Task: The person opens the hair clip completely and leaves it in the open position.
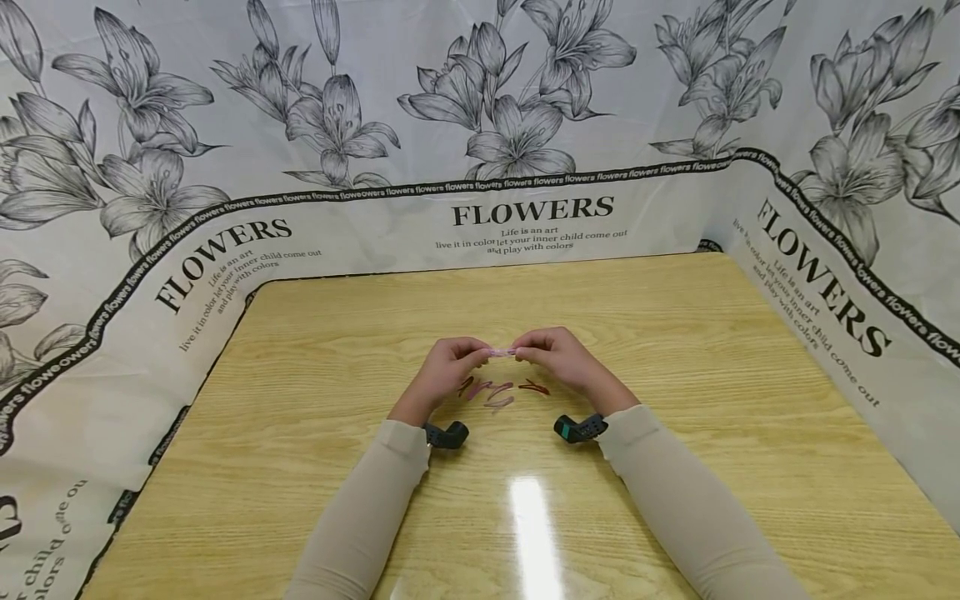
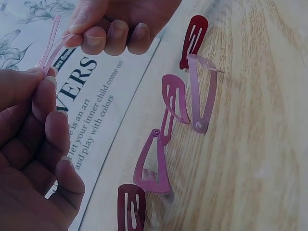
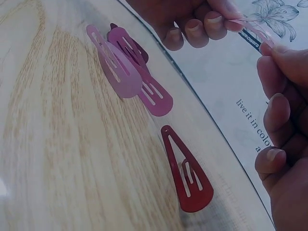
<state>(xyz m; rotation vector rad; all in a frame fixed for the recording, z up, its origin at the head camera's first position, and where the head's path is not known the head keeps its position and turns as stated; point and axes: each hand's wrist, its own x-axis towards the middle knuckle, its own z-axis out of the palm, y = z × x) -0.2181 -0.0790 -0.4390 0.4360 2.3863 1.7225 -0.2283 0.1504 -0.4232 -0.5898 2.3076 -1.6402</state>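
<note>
A pale pink snap hair clip (image 1: 501,352) is stretched between both hands above the table. My left hand (image 1: 452,364) pinches one end between thumb and forefinger; my right hand (image 1: 557,357) pinches the other. In the left wrist view, the two arms of this clip (image 2: 49,45) stand apart. Beneath the hands lie several more snap clips: a red clip (image 3: 199,201), a pale mauve clip (image 2: 210,96) with its arms spread, pink clips (image 2: 168,91) overlapping one another, and a dark maroon clip (image 2: 124,192). Fingertips partly hide the ends of the held clip.
The loose clips lie on a wood-grain table (image 1: 315,358). White floral cloth (image 1: 360,233) with printed lettering surrounds the back and sides. A dark wrist device (image 1: 447,435) sits on the left wrist, another device (image 1: 579,428) on the right. Light glares off the table's near part.
</note>
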